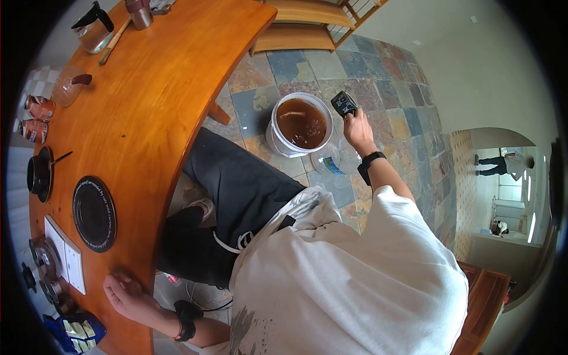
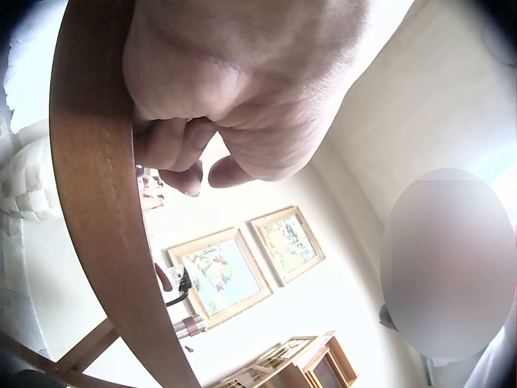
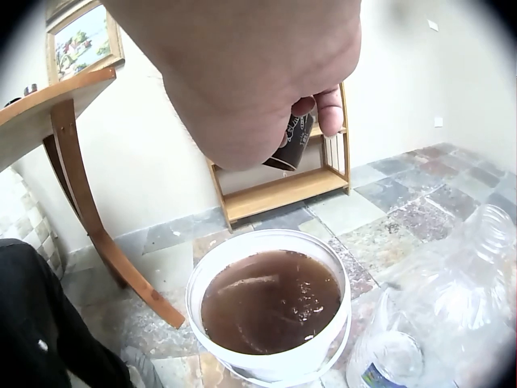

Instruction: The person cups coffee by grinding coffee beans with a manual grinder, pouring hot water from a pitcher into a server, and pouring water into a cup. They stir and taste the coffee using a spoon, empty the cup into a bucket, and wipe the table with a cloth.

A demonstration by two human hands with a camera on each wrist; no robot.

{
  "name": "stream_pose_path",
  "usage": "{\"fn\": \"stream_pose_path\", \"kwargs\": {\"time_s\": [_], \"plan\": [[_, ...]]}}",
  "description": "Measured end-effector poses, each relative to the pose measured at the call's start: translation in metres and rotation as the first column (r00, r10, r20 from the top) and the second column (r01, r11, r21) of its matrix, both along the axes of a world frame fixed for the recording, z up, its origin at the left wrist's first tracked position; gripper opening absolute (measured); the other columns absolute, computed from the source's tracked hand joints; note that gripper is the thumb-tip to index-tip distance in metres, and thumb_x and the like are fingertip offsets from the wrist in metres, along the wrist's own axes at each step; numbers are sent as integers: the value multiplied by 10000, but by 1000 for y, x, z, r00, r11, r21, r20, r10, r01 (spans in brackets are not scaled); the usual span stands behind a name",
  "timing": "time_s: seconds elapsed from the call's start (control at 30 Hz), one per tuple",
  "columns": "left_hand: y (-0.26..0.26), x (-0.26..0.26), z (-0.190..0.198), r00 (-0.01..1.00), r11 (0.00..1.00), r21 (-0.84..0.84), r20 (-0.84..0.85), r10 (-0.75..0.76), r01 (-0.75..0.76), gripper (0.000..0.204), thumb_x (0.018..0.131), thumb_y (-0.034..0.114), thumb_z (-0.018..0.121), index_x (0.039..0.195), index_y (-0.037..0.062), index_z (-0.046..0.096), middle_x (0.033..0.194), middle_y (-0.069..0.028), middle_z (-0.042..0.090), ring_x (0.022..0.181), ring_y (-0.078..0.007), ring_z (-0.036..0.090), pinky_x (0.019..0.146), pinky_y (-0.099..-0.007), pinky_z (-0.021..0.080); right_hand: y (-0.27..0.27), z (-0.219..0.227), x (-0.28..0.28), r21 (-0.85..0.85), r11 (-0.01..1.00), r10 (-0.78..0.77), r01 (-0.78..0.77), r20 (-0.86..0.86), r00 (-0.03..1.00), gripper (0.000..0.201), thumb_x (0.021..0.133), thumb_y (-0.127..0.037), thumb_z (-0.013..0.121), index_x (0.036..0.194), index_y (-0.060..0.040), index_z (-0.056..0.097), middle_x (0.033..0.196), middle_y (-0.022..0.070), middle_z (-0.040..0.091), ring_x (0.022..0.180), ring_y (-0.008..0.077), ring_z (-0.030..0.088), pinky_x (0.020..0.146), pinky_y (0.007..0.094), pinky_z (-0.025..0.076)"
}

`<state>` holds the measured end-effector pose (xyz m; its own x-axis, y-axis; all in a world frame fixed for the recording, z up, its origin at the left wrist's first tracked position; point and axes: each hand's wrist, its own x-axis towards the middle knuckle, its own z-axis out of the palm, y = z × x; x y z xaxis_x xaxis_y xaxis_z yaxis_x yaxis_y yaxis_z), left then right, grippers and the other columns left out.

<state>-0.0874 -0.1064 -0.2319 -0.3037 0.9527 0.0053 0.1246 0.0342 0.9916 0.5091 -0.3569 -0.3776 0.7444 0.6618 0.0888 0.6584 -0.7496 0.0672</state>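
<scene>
My right hand (image 1: 359, 131) grips a small black cup (image 1: 343, 103) with white lettering, out past the far rim of a white bucket. In the right wrist view the cup (image 3: 292, 147) is tilted and partly hidden behind the hand. The bucket (image 1: 279, 144) stands on the floor, holding brown liquid (image 1: 302, 123) with some foam and a pale streak on its surface. My left hand (image 1: 127, 294) rests at the table's edge, its fingers loosely bent with nothing in them. Nearest to it lies a flat white panel (image 1: 73, 263).
Clear plastic bottles (image 3: 452, 291) lie beside the bucket. On the wooden table (image 1: 171, 65) are a black plate (image 1: 94, 213), a glass pot (image 1: 96, 36), a brush (image 1: 115, 44) and a dark cup (image 1: 36, 174). A wooden shelf (image 1: 299, 36) stands by the wall. Another person (image 1: 503, 164) appears far off.
</scene>
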Motion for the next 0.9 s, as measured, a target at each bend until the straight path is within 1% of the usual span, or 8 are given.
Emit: {"fn": "stream_pose_path", "kwargs": {"time_s": [0.23,0.33,0.37,0.4,0.43,0.47,0.53,0.9], "plan": [[-1,1,0,1000,1000,5,1,6,-6,224,1062,248,571,973,49,622,787,6,511,657,-37,397,565,-209,246,-4,-9,6,12,1000,12,-12,12,1000,235,960,-234,610,974,-23,715,1101,238,600,1039,420,612,873,506,549],[-3,12,6,999,999,8,-13,43,-43,226,1062,251,571,970,51,622,791,4,516,665,-39,411,569,-208,257,-5,-21,21,34,999,-14,15,-41,999,266,964,-270,636,951,-20,729,925,180,651,895,352,666,815,462,567],[-4,16,8,998,998,15,-20,66,-66,227,1061,254,572,968,53,622,792,3,518,669,-40,419,571,-208,262,-3,-23,27,135,965,-173,226,-324,930,299,972,-300,646,916,-18,728,837,129,638,812,294,662,776,432,567],[-5,15,7,998,998,14,-18,68,-68,227,1061,254,572,968,53,622,792,3,518,669,-40,419,571,-208,262,1,-17,28,168,879,-273,446,-591,760,337,980,-329,656,881,-15,727,750,78,626,729,236,659,737,401,567],[-4,13,6,999,999,11,-13,53,-53,228,1060,256,573,965,54,622,793,3,519,670,-40,419,570,-210,264,0,-1,24,141,788,-241,600,-825,511,358,1004,-374,647,864,-48,697,718,4,580,673,140,612,673,342,535],[-3,11,5,999,999,10,-7,36,-36,229,1059,258,574,962,56,622,794,3,519,672,-39,419,570,-212,266,-4,1,21,146,787,-238,599,-824,514,358,1004,-374,647,864,-48,697,718,4,580,673,140,612,673,342,535],[-2,8,2,1000,999,14,6,31,-31,232,1058,260,575,958,56,621,790,5,519,664,-40,415,567,-213,263,-11,8,15,183,725,-71,664,-939,337,295,1017,-357,629,893,-93,672,760,-2,608,706,126,622,657,318,510],[-3,12,5,999,1000,13,-31,21,-21,241,1048,282,592,939,68,621,765,24,517,620,-31,389,547,-212,242,21,108,-18,483,668,337,566,-874,349,263,1045,-316,579,903,-102,633,810,21,645,745,147,625,687,295,468]]}}
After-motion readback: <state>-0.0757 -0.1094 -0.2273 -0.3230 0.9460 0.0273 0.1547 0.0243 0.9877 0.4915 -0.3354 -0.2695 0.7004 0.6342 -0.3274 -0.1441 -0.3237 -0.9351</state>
